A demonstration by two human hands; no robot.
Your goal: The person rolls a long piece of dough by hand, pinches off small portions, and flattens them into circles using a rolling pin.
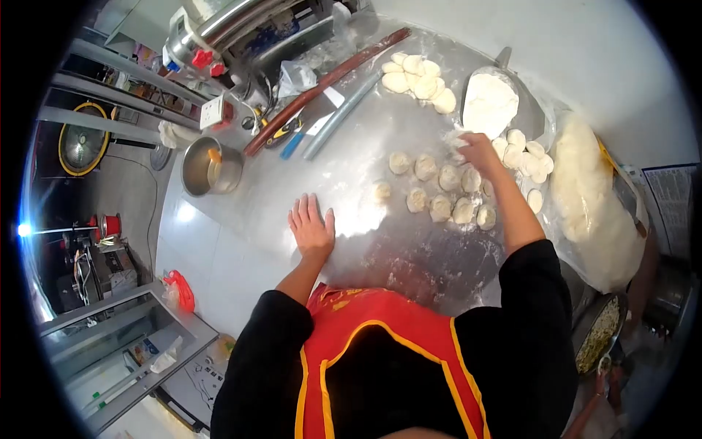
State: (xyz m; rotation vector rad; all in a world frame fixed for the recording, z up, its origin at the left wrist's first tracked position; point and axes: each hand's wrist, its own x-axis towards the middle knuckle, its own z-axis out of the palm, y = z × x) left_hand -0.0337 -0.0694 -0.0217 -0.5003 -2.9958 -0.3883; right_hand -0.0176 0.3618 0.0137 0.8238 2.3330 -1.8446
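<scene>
Red apron; right hand over small, pale, seemingly floured dough pieces.

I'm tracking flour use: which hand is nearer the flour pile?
Right. The right hand is just short of the flour pile, among the dough pieces. The left hand lies flat on the metal table, well away across the dough.

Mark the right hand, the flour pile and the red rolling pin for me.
right hand point(479, 150), head view, on the back of the hand.
flour pile point(488, 102), head view, middle of the white heap.
red rolling pin point(329, 88), head view, midway along the shaft.
</scene>
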